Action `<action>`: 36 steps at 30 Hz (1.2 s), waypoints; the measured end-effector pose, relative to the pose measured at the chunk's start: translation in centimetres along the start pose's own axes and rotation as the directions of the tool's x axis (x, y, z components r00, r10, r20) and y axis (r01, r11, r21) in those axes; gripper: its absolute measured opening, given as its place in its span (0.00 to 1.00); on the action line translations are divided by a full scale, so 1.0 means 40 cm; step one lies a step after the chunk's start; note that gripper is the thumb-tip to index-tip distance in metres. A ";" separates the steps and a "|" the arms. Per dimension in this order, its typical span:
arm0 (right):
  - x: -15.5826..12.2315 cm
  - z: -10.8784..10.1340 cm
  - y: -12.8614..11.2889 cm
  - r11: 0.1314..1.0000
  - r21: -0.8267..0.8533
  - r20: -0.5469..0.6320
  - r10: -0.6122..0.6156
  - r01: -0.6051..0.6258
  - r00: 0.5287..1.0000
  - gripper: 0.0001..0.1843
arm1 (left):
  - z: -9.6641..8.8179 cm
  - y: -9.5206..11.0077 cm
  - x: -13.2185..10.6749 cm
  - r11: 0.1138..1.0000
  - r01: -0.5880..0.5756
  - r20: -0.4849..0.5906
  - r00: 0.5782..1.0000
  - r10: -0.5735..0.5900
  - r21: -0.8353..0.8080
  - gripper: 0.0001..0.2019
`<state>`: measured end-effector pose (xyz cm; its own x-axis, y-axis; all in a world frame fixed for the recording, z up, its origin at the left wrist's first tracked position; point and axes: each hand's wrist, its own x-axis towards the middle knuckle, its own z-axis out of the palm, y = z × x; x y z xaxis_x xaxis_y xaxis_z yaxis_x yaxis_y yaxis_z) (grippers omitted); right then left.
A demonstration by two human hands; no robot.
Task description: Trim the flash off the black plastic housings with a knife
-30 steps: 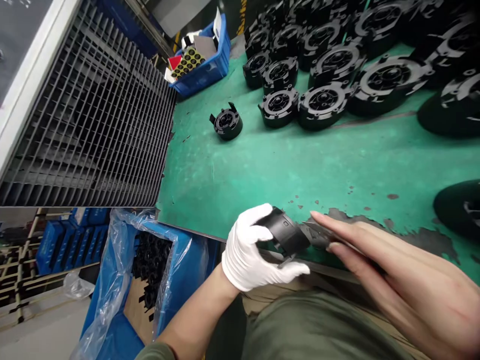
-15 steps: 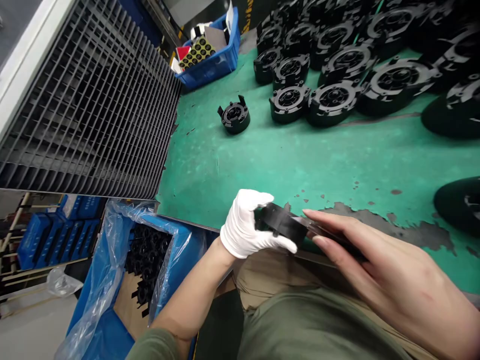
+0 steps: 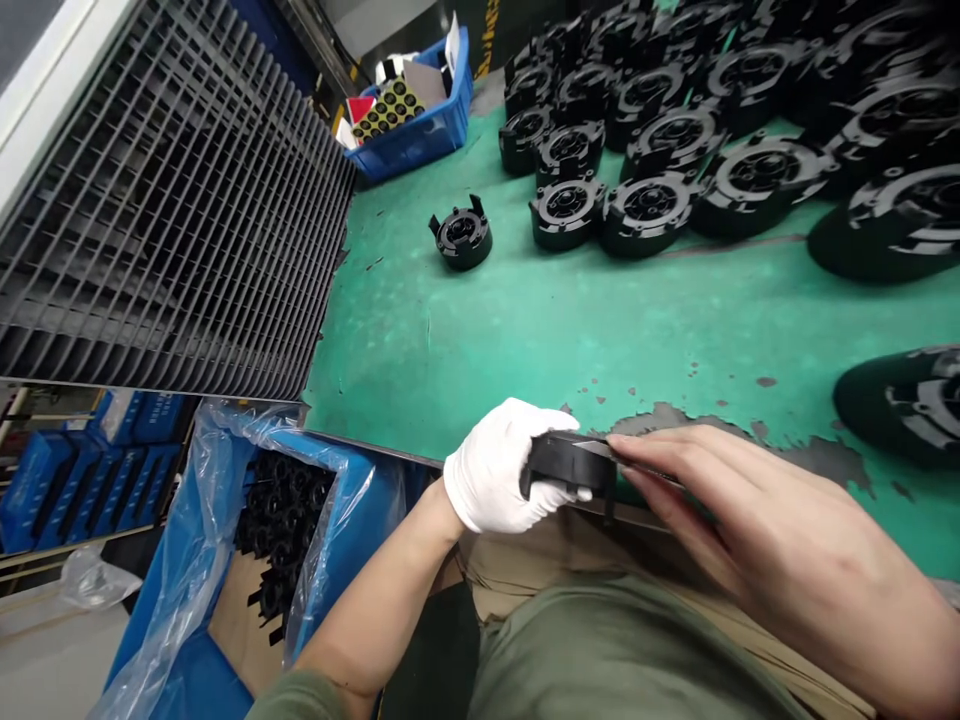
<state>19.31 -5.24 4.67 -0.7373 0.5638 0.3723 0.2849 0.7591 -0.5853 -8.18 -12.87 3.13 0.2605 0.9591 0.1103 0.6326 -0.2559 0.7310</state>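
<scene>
My left hand (image 3: 499, 468), in a white glove, is wrapped round a round black plastic housing (image 3: 574, 468), held on its edge above the table's front edge. My bare right hand (image 3: 757, 520) is closed on a thin knife. The knife's pale blade (image 3: 594, 446) lies against the upper rim of the housing, while its handle is mostly hidden by the fingers. A similar black housing (image 3: 463, 240) with upright tabs stands alone on the green table (image 3: 480, 340).
Several black housings (image 3: 652, 215) stand in rows at the back right, and another (image 3: 911, 405) is at the right edge. A blue bin (image 3: 420, 140) holds stickers and papers. A dark grille (image 3: 150, 220) is on the left. Below it, a plastic-lined blue box (image 3: 360, 530) contains black parts.
The housing has been turned in my left hand, so its side wall now faces me more. My right hand has brought the blade onto its rim. The view has shifted slightly.
</scene>
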 end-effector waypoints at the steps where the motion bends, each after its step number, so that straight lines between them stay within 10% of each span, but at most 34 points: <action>1: 0.002 -0.004 0.002 1.000 -0.007 0.006 0.006 -0.006 1.000 0.13 | -0.002 0.003 0.009 1.000 -0.015 0.035 0.999 0.015 -0.015 0.18; 22: -0.052 -0.014 -0.012 0.994 -0.105 0.076 0.044 -0.036 0.996 0.29 | 0.006 0.006 0.032 0.995 -0.073 0.065 0.995 0.078 -0.070 0.13; 36: -0.104 -0.005 -0.016 0.958 -0.165 0.087 -0.221 0.233 0.971 0.30 | 0.017 -0.002 0.045 0.974 -0.131 0.008 0.991 0.134 -0.183 0.16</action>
<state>22.32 -8.00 3.64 -0.8323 0.3517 0.4285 0.2025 0.9124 -0.3557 -7.27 -11.20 2.79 0.3490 0.9151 0.2019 0.4492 -0.3525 0.8210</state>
